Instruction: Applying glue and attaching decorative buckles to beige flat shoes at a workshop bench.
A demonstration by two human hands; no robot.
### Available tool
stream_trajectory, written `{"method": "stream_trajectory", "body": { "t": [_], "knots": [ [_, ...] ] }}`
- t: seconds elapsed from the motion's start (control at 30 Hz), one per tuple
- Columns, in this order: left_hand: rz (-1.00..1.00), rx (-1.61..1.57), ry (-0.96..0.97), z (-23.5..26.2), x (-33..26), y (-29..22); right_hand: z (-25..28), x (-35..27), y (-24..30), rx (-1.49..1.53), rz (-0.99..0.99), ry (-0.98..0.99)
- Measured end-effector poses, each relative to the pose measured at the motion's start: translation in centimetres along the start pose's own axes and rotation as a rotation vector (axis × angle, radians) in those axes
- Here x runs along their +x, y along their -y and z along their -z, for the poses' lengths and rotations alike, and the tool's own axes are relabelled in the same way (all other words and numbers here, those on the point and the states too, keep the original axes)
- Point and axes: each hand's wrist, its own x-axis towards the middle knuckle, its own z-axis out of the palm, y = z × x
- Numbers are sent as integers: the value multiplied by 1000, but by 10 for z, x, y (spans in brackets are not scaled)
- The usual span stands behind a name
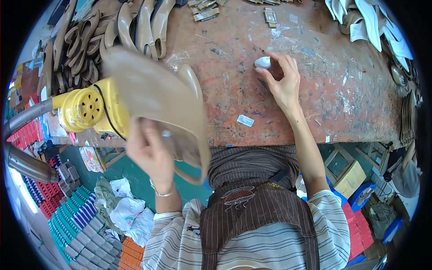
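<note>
While the left hand [152,146] pinches one tan piece [150,90] between bent fingers and thumb, the right hand [285,83] curls thumb and forefinger around one small white object [261,62], with only a narrow gap between their tips. The tan piece is blurred and raised; in this view it crosses the near edge of the worn reddish table [274,108], while the white object is over the tabletop, well in from that edge. One yellow machine [85,110] closes off the left side, just beside the tan piece. One pale label [245,120] lies between the hands and one rectangular buckle [270,16] beyond the right hand. Tan shoe parts [146,27] at the far left and white ones [366,22] at the far right overlap too much to count. A broad stretch of tabletop separates the hands, and another runs from the right hand to the right-hand edge.
</note>
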Motion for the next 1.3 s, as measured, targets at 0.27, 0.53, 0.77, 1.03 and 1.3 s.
{"method": "stream_trajectory", "body": {
  "t": [0.27,0.53,0.77,1.03,1.3],
  "knots": [
    [-23,102,554,-80,-71,45,11,-13,0,460,-256,87],
    [245,-395,568,-73,-94,2,55,-48,21,190,-20,288],
    [869,-1739,337,-136,-91,38,51,-55,26,117,82,335],
    [911,-1532,314,-145,-88,22,50,-49,29,5,136,387],
    [819,-1524,325,-149,-92,25,51,-42,32,-49,170,421]
  ]
}}
